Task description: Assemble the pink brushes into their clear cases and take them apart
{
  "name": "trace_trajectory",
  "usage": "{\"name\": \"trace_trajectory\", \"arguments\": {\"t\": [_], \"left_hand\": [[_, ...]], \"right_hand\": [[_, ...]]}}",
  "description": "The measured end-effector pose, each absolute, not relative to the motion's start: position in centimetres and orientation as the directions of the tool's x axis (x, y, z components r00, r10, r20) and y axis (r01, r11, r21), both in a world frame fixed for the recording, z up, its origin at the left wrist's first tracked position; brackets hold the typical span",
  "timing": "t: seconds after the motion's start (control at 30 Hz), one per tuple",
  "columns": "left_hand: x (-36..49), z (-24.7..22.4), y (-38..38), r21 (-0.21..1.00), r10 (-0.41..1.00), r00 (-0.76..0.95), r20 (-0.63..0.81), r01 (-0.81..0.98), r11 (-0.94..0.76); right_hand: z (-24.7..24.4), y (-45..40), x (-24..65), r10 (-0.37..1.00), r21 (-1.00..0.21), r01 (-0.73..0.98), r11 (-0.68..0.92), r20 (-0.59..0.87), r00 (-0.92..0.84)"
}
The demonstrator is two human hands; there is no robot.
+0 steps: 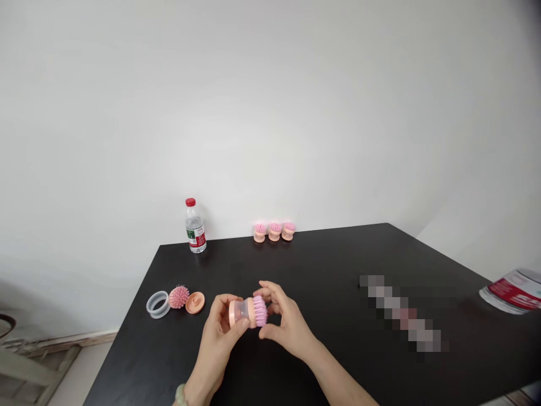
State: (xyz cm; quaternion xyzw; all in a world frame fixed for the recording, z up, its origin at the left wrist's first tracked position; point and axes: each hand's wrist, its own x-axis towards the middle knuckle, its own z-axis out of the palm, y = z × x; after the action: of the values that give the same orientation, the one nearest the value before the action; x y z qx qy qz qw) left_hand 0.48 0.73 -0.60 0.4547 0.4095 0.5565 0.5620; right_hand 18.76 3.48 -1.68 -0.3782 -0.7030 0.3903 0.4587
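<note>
In the head view, the pink-and-peach brush (242,310) is held above the near part of the black table (329,270), between the two hands. It looks light, probably hollow plastic, so a modest grip should carry it. The peach bands and the clear middle seem stiff and smooth, perhaps a little slippery to dry fingers, while the bristles (260,311) look soft and rubbery and would likely bend under pressure. Nothing about it suggests great fragility, though the clear wall might not take a hard squeeze. The waist and the two rigid bands appear the best places to take hold; the bristles give a poorer purchase. The left hand (217,332) grasps it that way, thumb across the near side of the body and fingers behind. The right hand (291,327) is cupped loosely around the bristle end, its thumb apart from the fingers; whether a fingertip touches the far side cannot be told. The brush lies on its side in the air, bristles toward the right hand. Its base is a peach band, followed by a see-through, narrowed middle, then a second peach band that bears a dense crown of blunt, lilac-pink bristles.
</note>
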Motion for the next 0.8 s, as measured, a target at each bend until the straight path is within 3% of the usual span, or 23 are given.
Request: {"name": "trace_trajectory", "arguments": {"t": [0.13, 0.3, 0.5, 0.67, 0.8], "left_hand": [[0.5, -0.6, 0.8, 0.970, 0.998, 0.045, 0.046, -0.240, -0.034], [0.4, -0.5, 0.7, 0.975, 0.997, 0.060, 0.054, -0.218, -0.040], [0.3, -1.7, 1.2, 0.983, 0.989, 0.004, 0.150, -0.109, -0.149], [0.3, -2.3, 1.4, 0.975, 0.976, -0.023, 0.216, 0.048, -0.215], [0.3, -2.7, 1.4, 0.976, 0.981, -0.027, 0.190, 0.113, -0.186]], "right_hand": [[-1.1, 2.9, 18.6, 0.872, -0.830, 0.307, 0.465, 0.371, -0.319], [-0.8, 2.8, 18.6, 0.824, -0.769, 0.317, 0.555, 0.454, -0.340], [-1.0, 3.1, 18.5, 0.862, -0.809, 0.331, 0.486, 0.381, -0.333], [-1.8, 3.3, 18.1, 0.902, -0.907, 0.199, 0.370, 0.300, -0.310], [-2.1, 3.8, 18.1, 0.931, -0.946, 0.118, 0.301, 0.265, -0.251]]}}
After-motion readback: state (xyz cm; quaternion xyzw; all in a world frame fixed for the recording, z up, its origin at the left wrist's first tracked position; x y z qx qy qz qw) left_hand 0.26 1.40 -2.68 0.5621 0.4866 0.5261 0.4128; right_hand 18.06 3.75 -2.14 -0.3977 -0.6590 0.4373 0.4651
